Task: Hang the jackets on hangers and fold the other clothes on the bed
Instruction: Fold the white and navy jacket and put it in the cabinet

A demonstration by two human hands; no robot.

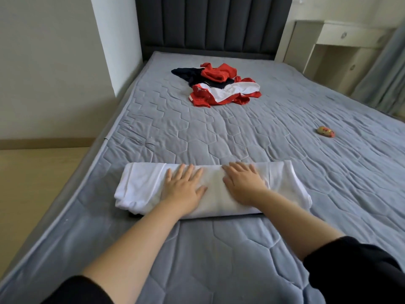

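Note:
A white garment (140, 185), folded into a long band, lies across the near part of the grey quilted bed (219, 249). My left hand (183, 187) presses flat on its middle-left with fingers spread. My right hand (243, 186) lies flat on it just to the right, fingers straight. Farther up the bed sits a crumpled pile of red, white and dark navy clothes (219, 86).
A small yellow and red object (326, 131) lies on the bed at the right. A dark padded headboard (210, 23) stands at the far end. A white desk (341, 38) and grey curtain (385, 75) are at the right, wooden floor (28, 178) at the left.

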